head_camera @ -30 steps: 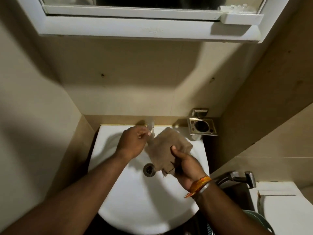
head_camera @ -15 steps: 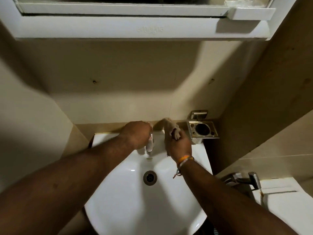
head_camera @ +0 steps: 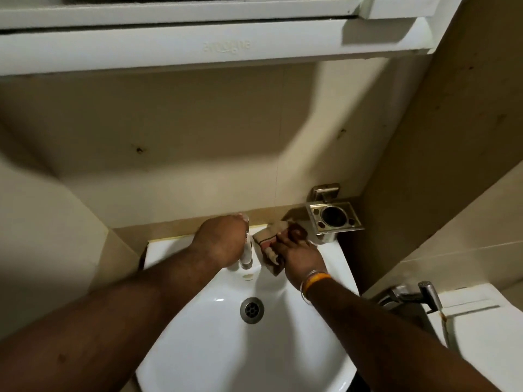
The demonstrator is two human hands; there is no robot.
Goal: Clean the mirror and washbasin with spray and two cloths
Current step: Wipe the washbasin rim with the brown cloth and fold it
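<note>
A white washbasin [head_camera: 198, 349] fills the lower middle, with a metal drain [head_camera: 252, 310] in its bowl. At its back rim stands a chrome tap [head_camera: 246, 256]. My left hand [head_camera: 223, 241] is closed over the top of the tap. My right hand [head_camera: 300, 258] presses a bunched brown cloth [head_camera: 267, 239] on the basin's back ledge just right of the tap. The white frame of the mirror cabinet [head_camera: 198, 49] runs along the top; the glass itself is almost out of view. No spray bottle or second cloth shows.
A steel tumbler holder [head_camera: 334, 217] is fixed to the wall right of the basin. A chrome hand sprayer [head_camera: 430, 292] and a white toilet cistern [head_camera: 481, 329] sit at the lower right. Beige tiled walls close in on the left and right.
My right hand carried the cloth from over the bowl up to the back ledge beside the tap and spread it lower there. My left hand stays on the tap. The camera has moved closer.
</note>
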